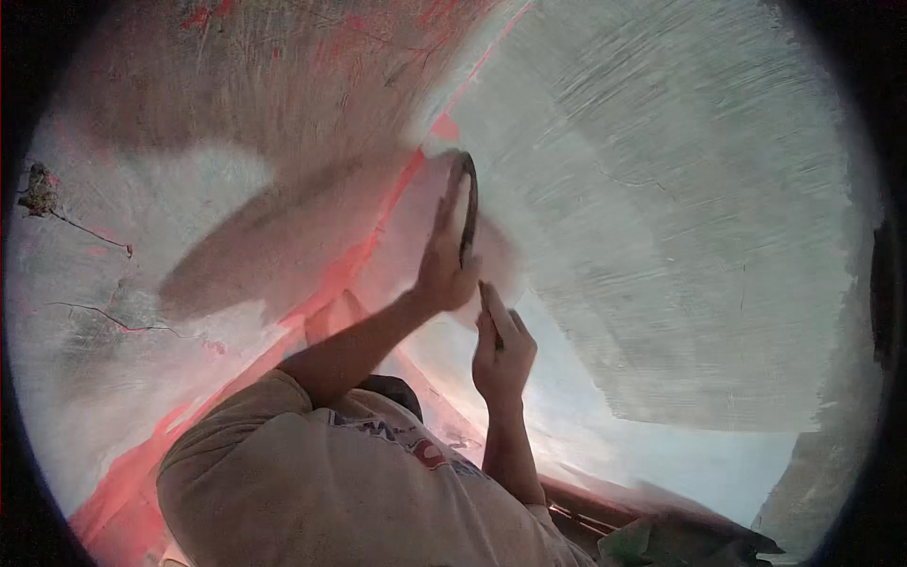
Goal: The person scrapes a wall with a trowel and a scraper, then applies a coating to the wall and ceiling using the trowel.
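- Running from near to far, slightly aslant, the long axis of the flat tool (471, 203) stood almost edge-on to the view, with its dark rim on the right.
- The left hand (447, 260) lay along the tool's left side, fingers pointing far; it appeared to be grasping the tool, though the grip itself was partly hidden.
- That put the tool directly at the left hand, the nearer of the two, and farther off than the right hand (504, 354), which was raised near and slightly right of it.
- The right hand's fingers were bent, with a small dark piece (483, 295) at the tips; whether they gripped it, one cannot tell.
- The tool stood just right of the red seam (378, 231), before the grey coated surface (699, 236); contact could not be made out.
- Counted: two hands, one flat tool, one small dark piece, one main red seam, one dark hole (40, 191) at far left, and two clear cracks (90, 236) on the left.
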Available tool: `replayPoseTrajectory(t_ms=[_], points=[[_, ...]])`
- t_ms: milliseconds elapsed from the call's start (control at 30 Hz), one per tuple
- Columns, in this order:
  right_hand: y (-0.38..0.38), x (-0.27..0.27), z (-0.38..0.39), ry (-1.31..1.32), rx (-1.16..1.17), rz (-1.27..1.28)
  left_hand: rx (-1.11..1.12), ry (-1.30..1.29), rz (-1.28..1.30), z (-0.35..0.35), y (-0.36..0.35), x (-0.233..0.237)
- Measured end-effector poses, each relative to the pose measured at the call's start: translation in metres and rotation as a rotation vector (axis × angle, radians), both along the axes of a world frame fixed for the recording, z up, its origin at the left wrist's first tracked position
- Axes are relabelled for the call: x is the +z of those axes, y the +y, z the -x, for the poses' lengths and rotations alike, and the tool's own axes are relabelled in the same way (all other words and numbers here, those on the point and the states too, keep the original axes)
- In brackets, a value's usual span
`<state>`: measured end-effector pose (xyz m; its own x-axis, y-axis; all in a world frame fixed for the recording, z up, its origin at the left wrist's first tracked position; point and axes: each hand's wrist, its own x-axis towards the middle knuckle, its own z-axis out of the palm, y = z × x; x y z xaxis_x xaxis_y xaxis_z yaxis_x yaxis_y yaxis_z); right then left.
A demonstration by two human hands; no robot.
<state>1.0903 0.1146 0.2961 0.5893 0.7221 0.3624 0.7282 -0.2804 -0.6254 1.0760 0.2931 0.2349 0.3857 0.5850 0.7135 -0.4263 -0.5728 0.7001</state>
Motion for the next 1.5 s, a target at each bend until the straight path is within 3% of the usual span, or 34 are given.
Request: replayPoseTrajectory(t_ms=[100, 200, 367, 433, 467, 533, 633, 800, 867, 1067, 1167, 1267, 1500], points=[[0.047, 0.001, -0.007, 0.03, 0.063, -0.051, 0.002, -0.004, 0.018, 0.002, 0.043, 0.01], [0.047, -0.002, -0.001, 0.061, 0.039, -0.029, -0.023, -0.021, -0.078, 0.01, 0.049, 0.018], [0.013, 0.01, 0.0, 0.053, 0.012, -0.057, -0.022, 0.055, 0.134, 0.006, 0.005, 0.021], [-0.02, 0.0, -0.001, 0.103, -0.02, -0.081, 0.001, 0.033, 0.045, -0.005, -0.021, 0.007], [-0.037, 0.008, 0.002, 0.119, -0.092, 0.032, -0.018, 0.034, 0.033, -0.003, -0.039, 0.007], [-0.059, -0.001, 0.0, 0.096, -0.081, -0.069, -0.084, 0.189, 0.082, 0.002, -0.064, 0.018], [-0.053, 0.004, 0.005, 0.195, -0.146, 0.049, -0.07, 0.091, 0.038, 0.003, -0.053, 0.014], [0.024, 0.008, -0.008, 0.083, 0.015, -0.009, 0.062, -0.015, -0.014, -0.008, 0.021, 0.002], [0.045, 0.01, -0.008, 0.063, 0.01, -0.003, -0.003, -0.087, -0.009, -0.002, 0.049, 0.011], [0.027, 0.009, 0.0, 0.022, 0.027, -0.024, 0.056, 0.02, -0.002, 0.005, 0.026, 0.019], [-0.017, 0.008, 0.007, 0.08, -0.057, -0.029, 0.073, 0.071, 0.002, -0.001, -0.021, 0.014], [-0.057, 0.004, 0.005, 0.068, -0.102, -0.013, -0.042, 0.079, 0.07, 0.004, -0.06, 0.024], [0.002, 0.009, 0.003, 0.088, -0.04, 0.017, 0.02, -0.061, -0.046, -0.003, 0.004, 0.011]])
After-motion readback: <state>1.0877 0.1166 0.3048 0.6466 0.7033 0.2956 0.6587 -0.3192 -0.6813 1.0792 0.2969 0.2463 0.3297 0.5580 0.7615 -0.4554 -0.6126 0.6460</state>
